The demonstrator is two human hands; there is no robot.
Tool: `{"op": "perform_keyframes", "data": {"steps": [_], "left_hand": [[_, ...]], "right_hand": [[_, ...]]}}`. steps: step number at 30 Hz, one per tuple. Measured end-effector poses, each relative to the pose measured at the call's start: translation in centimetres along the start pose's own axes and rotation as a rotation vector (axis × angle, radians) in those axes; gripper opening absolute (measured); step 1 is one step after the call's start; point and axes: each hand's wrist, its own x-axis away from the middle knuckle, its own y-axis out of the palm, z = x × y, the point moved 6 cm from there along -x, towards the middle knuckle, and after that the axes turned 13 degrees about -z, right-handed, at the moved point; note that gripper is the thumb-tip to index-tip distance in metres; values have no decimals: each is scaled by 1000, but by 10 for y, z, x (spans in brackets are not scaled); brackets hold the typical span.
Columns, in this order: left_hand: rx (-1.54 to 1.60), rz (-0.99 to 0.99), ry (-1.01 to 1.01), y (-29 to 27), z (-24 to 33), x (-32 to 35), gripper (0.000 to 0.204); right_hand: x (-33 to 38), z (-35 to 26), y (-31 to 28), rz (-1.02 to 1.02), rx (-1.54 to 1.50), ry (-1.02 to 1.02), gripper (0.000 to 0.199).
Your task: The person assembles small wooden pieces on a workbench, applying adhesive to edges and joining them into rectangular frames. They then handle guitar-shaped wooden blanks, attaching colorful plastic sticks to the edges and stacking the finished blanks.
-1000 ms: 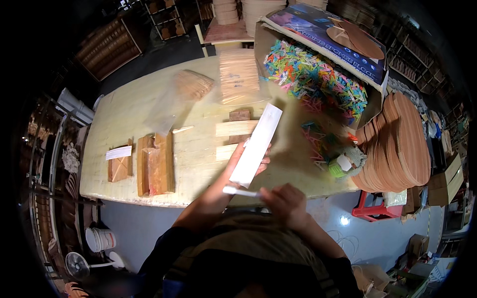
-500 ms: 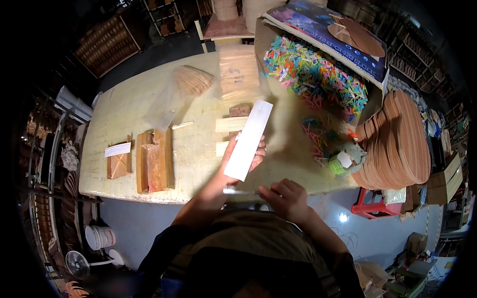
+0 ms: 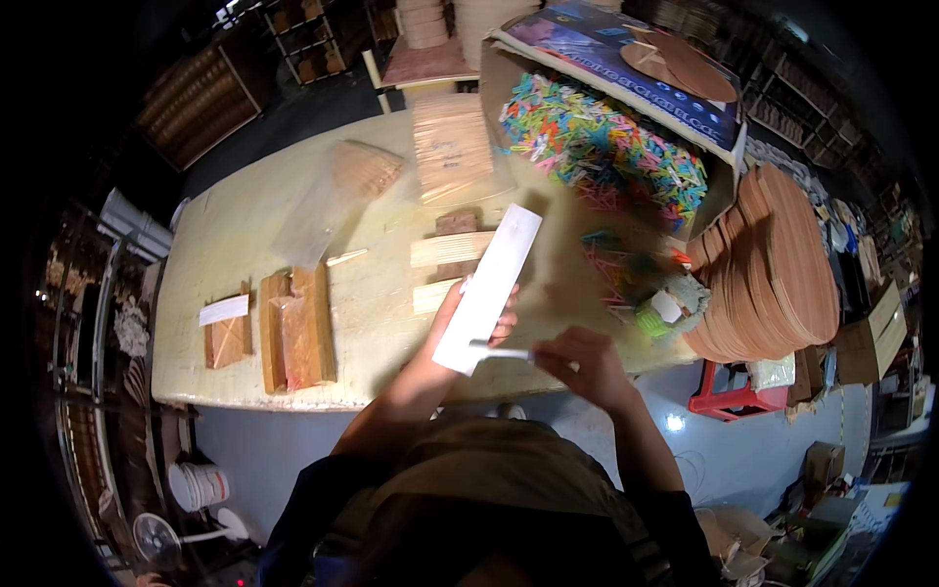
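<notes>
My left hand (image 3: pixel 450 315) is closed around a long, flat white board (image 3: pixel 494 279), its fingers wrapping under to the right edge. The board slants, with its far end to the right, above the table's near side. In my closed right hand (image 3: pixel 585 364) is a slim pale-handled tool (image 3: pixel 511 353); its kind is too blurred to tell. The tool's tip lies over the board's near end. Just beyond my left hand, thin wooden strips (image 3: pixel 445 249) rest across small brown blocks (image 3: pixel 457 223) on the table (image 3: pixel 377 293).
A large carton (image 3: pixel 729 137) of colourful small clips stands at the far right. Stacked brown oval boards (image 3: pixel 773 274) and a green container (image 3: pixel 657 318) are nearer. Bundled wooden sticks (image 3: pixel 452 147) lie at the back. Leftward are a wooden trough (image 3: pixel 321 328) and a small block (image 3: pixel 227 342).
My right hand has moved up and slightly right, bringing the tool from below the board onto its near end. The board has shifted slightly toward me.
</notes>
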Motion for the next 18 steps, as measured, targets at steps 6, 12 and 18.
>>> {"op": "perform_keyframes", "data": {"steps": [6, 12, 18], "left_hand": [[-23, 181, -82, 10, -22, 5, 42], [-138, 236, -106, 20, -21, 6, 30], [-291, 303, -114, 21, -22, 14, 31]], "right_hand": [[6, 50, -55, 500, 131, 243, 18], [3, 29, -46, 152, 75, 147, 17], [7, 65, -74, 506, -10, 263, 15]]}}
